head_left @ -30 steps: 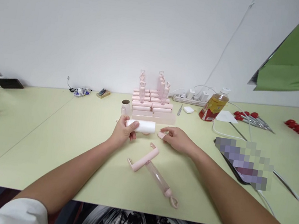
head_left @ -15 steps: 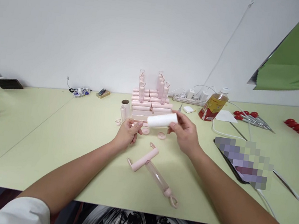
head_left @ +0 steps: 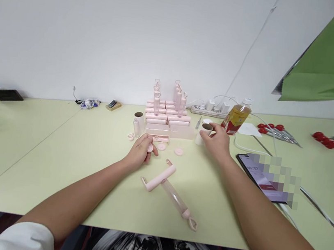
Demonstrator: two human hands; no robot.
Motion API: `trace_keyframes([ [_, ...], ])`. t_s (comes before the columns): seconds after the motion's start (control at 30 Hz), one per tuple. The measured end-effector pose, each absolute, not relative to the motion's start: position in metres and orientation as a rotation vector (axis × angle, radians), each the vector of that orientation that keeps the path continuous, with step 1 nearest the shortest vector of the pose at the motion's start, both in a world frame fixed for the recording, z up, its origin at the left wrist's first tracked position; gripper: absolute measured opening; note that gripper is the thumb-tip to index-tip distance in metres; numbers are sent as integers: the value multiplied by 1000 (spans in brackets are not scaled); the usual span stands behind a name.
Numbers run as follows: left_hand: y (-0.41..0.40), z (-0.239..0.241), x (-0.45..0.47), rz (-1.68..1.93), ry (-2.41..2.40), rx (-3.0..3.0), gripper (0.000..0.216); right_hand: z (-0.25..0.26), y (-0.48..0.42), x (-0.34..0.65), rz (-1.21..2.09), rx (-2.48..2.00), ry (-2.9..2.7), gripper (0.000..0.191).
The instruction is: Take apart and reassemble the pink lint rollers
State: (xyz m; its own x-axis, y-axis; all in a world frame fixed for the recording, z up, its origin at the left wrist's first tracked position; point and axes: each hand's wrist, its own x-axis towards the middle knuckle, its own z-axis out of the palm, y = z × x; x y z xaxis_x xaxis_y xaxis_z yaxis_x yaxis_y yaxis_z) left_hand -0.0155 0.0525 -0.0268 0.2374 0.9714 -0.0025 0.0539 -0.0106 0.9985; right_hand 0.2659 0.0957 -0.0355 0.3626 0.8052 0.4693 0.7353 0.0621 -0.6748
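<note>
My right hand [head_left: 218, 144] has its thumb and fingers around a white sticky-paper roll [head_left: 199, 139], upright on the table right of the pink parts, its brown core facing up. My left hand [head_left: 138, 151] pinches a small pink round cap [head_left: 150, 148] near the middle of the table. Two similar pink discs [head_left: 178, 151] lie flat between the hands. Closer to me rests a pink lint roller frame [head_left: 161, 178] with a clear handle [head_left: 177, 197] ending in a pink loop. Another white roll [head_left: 141, 124] stands beyond my left hand.
Stacked pink cases [head_left: 168, 119] with upright clear handles [head_left: 156, 105] stand at the back. On the right are a drink bottle [head_left: 235, 119], a power strip [head_left: 209, 112], a phone [head_left: 259, 177], cables and red-handled tools [head_left: 279, 132]. A black device [head_left: 8, 95] sits far left.
My right hand has carried the white roll rightward from beside my left hand and turned it from lying level to upright. The pink cap in my left hand now shows.
</note>
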Motion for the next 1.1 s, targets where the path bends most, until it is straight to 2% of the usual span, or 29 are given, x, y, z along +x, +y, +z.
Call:
trace_keyframes([
  [0.07, 54, -28, -17, 1018, 1051, 1352, 22, -31, 92, 263, 36, -1685, -1350, 57],
  [0.13, 55, -29, -17, 1019, 1011, 1359, 28, -23, 82, 255, -59, -1625, -1332, 57],
  [0.2, 54, -29, -16, 1006, 956, 1370, 36, -15, 67, 239, -86, -1453, -1445, 36],
  [0.27, 51, -27, -14, 992, 905, 1387, 41, -11, 50, 217, 39, -1192, -1726, 21],
  [0.37, 43, -20, -9, 1001, 832, 1439, 46, -11, 27, 180, 201, -906, -2001, 17],
  [0.47, 33, -15, -4, 977, 782, 1490, 47, -15, 17, 157, 172, -827, -2089, 6],
  [0.57, 29, -14, -1, 907, 750, 1514, 50, -15, 18, 153, 87, -765, -2157, 19],
  [0.67, 29, -16, 0, 833, 691, 1534, 50, -11, 20, 157, 12, -757, -2177, 19],
  [0.77, 31, -17, -3, 835, 727, 1588, 50, -4, 24, 170, -1, -856, -2194, 18],
  [0.87, 29, -13, -8, 876, 929, 1804, 44, -2, 32, 193, 55, -1227, -2214, 16],
  [0.97, 26, -7, -13, 683, 1091, 2095, 35, -7, 45, 219, 202, -1705, -2274, 20],
  [1.1, 21, -3, -13, 357, 1148, 2246, 39, -18, 58, 234, 365, -1890, -2328, 20],
])
